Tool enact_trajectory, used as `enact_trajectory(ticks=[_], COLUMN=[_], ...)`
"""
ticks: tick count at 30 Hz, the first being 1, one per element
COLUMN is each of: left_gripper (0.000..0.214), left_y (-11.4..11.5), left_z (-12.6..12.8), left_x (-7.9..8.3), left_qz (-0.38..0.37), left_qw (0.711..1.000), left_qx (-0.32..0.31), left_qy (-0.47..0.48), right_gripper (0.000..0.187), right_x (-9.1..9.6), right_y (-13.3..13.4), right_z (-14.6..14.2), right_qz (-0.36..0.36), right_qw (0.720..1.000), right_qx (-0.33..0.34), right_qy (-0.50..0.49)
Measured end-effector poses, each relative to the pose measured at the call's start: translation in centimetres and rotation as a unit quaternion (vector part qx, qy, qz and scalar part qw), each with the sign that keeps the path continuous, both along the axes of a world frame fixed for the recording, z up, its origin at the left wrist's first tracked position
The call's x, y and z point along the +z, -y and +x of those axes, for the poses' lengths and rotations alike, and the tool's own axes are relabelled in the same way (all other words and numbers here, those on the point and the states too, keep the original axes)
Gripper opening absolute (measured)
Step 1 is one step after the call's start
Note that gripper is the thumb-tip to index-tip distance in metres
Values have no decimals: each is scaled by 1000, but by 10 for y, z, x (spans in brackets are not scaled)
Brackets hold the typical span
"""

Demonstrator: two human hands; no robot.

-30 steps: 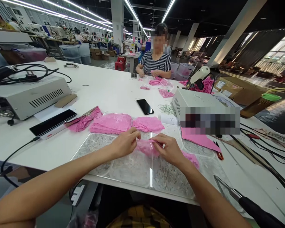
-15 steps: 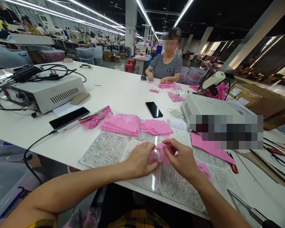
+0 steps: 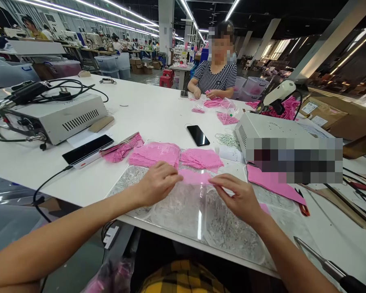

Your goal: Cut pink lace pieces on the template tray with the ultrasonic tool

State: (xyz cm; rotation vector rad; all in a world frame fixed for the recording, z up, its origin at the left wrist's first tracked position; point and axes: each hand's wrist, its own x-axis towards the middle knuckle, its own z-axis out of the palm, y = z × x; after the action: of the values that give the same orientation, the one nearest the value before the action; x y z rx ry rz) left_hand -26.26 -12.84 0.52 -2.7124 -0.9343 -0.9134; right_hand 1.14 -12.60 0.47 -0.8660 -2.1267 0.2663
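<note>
My left hand [image 3: 157,183] and my right hand [image 3: 239,197] each pinch one end of a small pink lace piece [image 3: 197,177], stretched flat between them. They hold it just above a clear plastic sheet [image 3: 183,211] that covers a speckled mat at the table's near edge. Just beyond my hands lie two stacks of pink lace [image 3: 154,154] [image 3: 201,158], and a bundled pink stack [image 3: 120,149] sits to their left.
A white machine box [image 3: 55,116] with cables stands at the left, a dark tablet [image 3: 87,149] beside it. A phone [image 3: 198,135] lies mid-table. Another white box [image 3: 271,130] is on the right, pink paper [image 3: 271,183] before it. A person in a striped shirt [image 3: 215,77] works opposite.
My hands were bunched together over the crumpled pink piece; now they have drawn apart and the piece is pulled out flat between them. The view shifted slightly.
</note>
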Motion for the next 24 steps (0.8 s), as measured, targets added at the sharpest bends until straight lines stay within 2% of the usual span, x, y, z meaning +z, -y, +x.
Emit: enact_trajectory(ticks=[2,4,7,9,12,15,17,20,22,24], left_gripper=[22,25,27,28,29,31,29,24,16,14], left_y=[15,29,40,41,36,29,23,12,3,-7], left_z=[-9,-15,-22,-27,-32,-24,-6,42,81,120], left_x=[-4,-9,-11,-9,-6,-5,-6,-7,-8,-8], left_qz=[2,-61,-154,-181,-197,-183,-169,-176,-216,-295], left_qw=[996,987,971,968,970,977,979,976,966,946], left_qx=[-60,-96,-112,-116,-109,-97,-105,-114,-106,-76], left_qy=[-59,-113,-144,-130,-88,-49,-41,-62,-92,-110], right_gripper=[22,22,21,21,20,16,11,14,20,28], right_x=[-11,-23,-32,-33,-31,-32,-34,-37,-40,-44], right_y=[11,23,37,43,52,62,67,72,73,72], right_z=[2,5,12,21,44,74,93,111,117,120], right_qz=[18,21,6,-10,-25,-49,-81,-115,-114,-110], right_qw=[998,995,991,991,995,991,979,962,953,941], right_qx=[29,54,70,65,14,-100,-177,-240,-274,-313], right_qy=[45,87,118,118,99,69,56,56,58,59])
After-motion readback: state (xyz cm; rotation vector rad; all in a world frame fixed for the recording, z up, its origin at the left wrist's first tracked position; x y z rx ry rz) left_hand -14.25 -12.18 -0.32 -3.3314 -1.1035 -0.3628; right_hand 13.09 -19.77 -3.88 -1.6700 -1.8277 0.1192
